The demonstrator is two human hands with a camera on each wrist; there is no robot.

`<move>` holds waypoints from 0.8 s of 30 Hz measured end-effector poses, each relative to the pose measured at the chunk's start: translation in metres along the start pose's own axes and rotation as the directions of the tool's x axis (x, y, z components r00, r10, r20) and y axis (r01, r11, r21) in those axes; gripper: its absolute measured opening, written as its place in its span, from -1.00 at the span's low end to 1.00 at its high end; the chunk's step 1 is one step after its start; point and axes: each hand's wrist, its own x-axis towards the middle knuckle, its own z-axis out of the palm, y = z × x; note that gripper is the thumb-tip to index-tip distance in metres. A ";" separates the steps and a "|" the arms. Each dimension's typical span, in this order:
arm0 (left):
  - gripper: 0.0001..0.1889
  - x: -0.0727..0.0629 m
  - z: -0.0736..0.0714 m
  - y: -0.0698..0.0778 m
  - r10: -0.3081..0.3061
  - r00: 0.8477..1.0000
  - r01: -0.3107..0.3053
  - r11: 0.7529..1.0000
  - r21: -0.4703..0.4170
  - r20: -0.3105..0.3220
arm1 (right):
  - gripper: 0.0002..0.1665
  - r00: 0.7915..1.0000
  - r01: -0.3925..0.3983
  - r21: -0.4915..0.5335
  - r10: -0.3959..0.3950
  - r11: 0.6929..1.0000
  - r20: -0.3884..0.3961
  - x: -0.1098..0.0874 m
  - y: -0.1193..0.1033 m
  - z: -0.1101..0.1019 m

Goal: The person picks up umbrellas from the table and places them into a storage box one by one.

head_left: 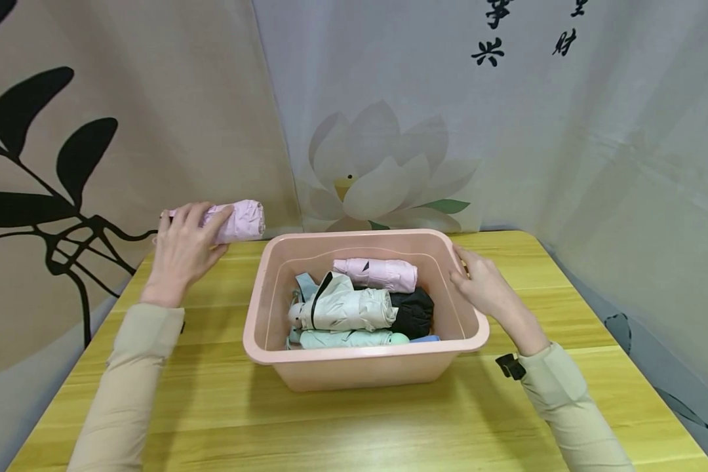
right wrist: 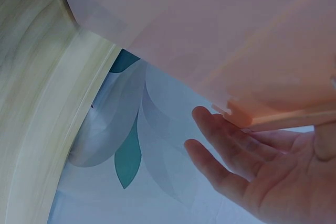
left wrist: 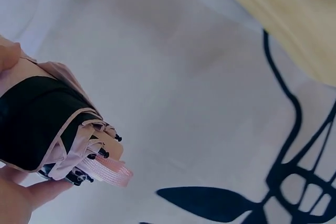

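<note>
My left hand (head_left: 185, 252) holds a folded pink umbrella (head_left: 243, 221) over the table's back left, beside the bin. Its end with rib tips, a pink wrist strap (left wrist: 113, 171) and a black underside shows in the left wrist view. A pink plastic bin (head_left: 360, 373) stands mid-table. On its right rim rests my right hand (head_left: 486, 278), thumb inside and fingers (right wrist: 210, 163) beneath the edge. Inside lie another pink umbrella (head_left: 383, 274), a white one (head_left: 351, 308), a black one (head_left: 414, 311) and a mint-green one (head_left: 342, 338).
The bin stands on a yellow wood-grain table (head_left: 354, 432). Behind the table hangs a printed cloth (head_left: 389, 78) with a lotus, dark leaves and writing. A light blue piece (head_left: 307, 286) shows at the bin's left inside.
</note>
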 end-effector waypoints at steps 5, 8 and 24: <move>-0.32 0.009 -0.006 0.012 0.100 0.991 -0.097 0.995 0.037 -0.085 | -0.30 1.000 0.005 -0.002 -0.005 1.000 -0.005 0.000 0.000 0.001; -0.36 0.015 -0.010 0.019 0.163 0.976 -0.156 0.986 0.055 -0.143 | -0.30 1.000 0.003 0.001 -0.003 1.000 -0.003 0.000 0.000 0.001; -0.38 0.042 -0.035 0.072 0.415 0.877 -0.387 0.909 0.155 -0.243 | -0.29 1.000 -0.004 0.010 0.004 1.000 0.008 0.000 0.001 0.000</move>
